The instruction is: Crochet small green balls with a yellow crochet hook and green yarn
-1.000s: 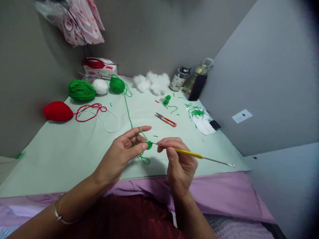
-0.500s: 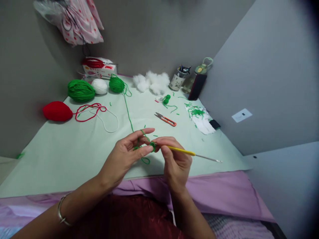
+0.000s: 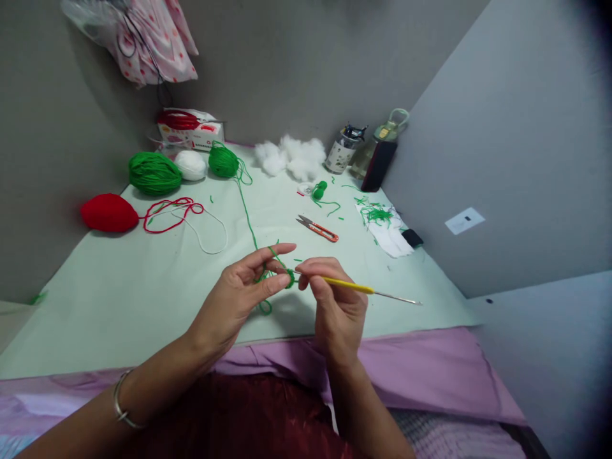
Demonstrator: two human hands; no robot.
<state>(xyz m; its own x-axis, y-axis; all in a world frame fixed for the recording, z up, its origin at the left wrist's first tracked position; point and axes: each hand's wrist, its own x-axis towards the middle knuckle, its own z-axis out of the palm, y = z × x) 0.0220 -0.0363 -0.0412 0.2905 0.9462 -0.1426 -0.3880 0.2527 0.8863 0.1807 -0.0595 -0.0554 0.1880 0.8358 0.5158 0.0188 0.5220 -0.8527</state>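
Note:
My left hand point(image 3: 239, 296) pinches a small green crochet piece point(image 3: 290, 278) between thumb and fingers, its index finger stretched out with green yarn over it. My right hand point(image 3: 337, 306) is closed round the yellow handle of a crochet hook point(image 3: 351, 285). The hook's thin metal tip points left and meets the yarn at the piece; its other metal end sticks out to the right. A loop of green yarn point(image 3: 264, 307) hangs below my left fingers. From that hand the strand runs back to a green yarn ball point(image 3: 223, 160).
Orange thread snips point(image 3: 318, 228) lie beyond my hands. Green scraps rest on a white paper point(image 3: 389, 239) at right. White stuffing point(image 3: 291, 158), a pen holder point(image 3: 341, 153), a bottle and a phone point(image 3: 379, 167) stand behind. Red yarn point(image 3: 109, 213) and more balls sit at left.
The green piece has turned slightly in my left fingers and the hanging yarn loop has swung left. My right hand and the crochet hook have shifted up a little.

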